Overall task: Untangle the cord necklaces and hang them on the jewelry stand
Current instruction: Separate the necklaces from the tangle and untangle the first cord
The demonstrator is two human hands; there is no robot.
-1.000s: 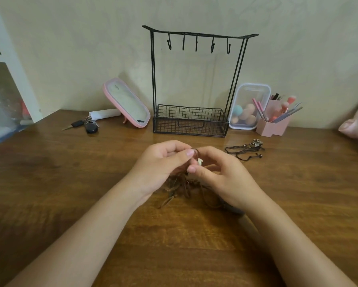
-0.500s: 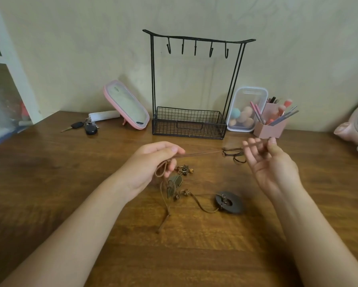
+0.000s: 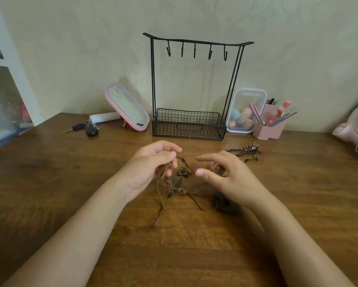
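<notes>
Thin brown knotted cord necklaces (image 3: pixel 175 182) being pinched by curled left hand (image 3: pixel 151 168), blurred right hand (image 3: pixel 229 181) beside, its hold not being shown.

My wooden table (image 3: pixel 50 183) carries keys (image 3: pixel 87 128), a white tube (image 3: pixel 104 117), a pink mirror (image 3: pixel 128 109), the jewelry stand (image 3: pixel 189 126), a clear box (image 3: pixel 244 98) and a brush holder (image 3: pixel 267 130) along its back, brown cord necklaces (image 3: pixel 174 187) trailing nearer me, another bunch (image 3: pixel 244 151) at right.
</notes>
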